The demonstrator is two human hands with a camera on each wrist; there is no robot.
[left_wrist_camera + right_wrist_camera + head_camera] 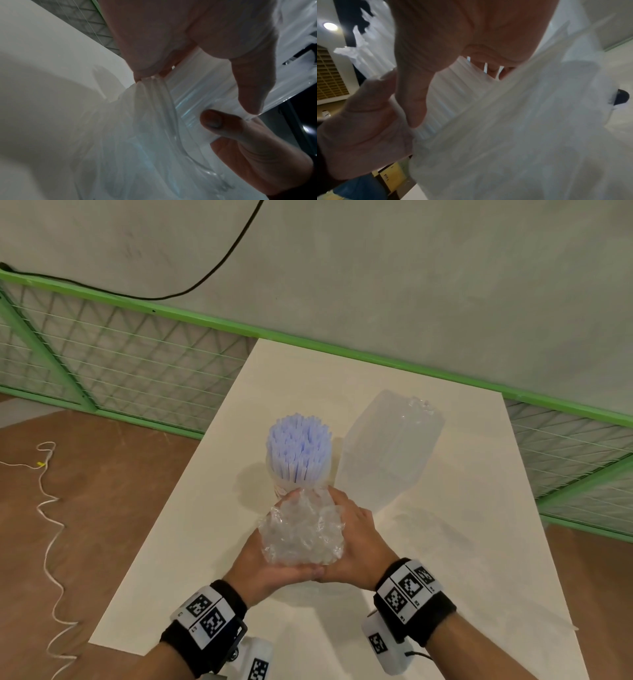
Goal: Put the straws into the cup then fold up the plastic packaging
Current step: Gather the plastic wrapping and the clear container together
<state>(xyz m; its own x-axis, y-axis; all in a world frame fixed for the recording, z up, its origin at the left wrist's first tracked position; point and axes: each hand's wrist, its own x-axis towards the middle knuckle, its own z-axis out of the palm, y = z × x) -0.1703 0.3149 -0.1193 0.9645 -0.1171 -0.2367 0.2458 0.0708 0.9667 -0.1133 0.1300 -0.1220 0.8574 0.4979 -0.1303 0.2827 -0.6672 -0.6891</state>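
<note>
A thick bundle of white-blue straws (298, 446) stands upright over the white table (445, 542), its open ends up. The lower part sits in crumpled clear plastic packaging (301, 530). My left hand (260, 563) and right hand (358, 537) wrap round that packaging from both sides, thumbs meeting at the front. In the left wrist view a thumb (212, 120) and a finger (252, 86) pinch the plastic over the ribbed straws, beside a curved clear cup rim (171, 121). The right wrist view shows fingers (412, 94) curled on the wrapped straws (453, 94). A faint clear shape (308, 590) lies under my hands.
A second clear plastic bag (390, 446) lies on the table to the right of the straws. A green mesh fence (137, 354) runs behind the table. A white cord (48, 508) trails over the brown floor at left.
</note>
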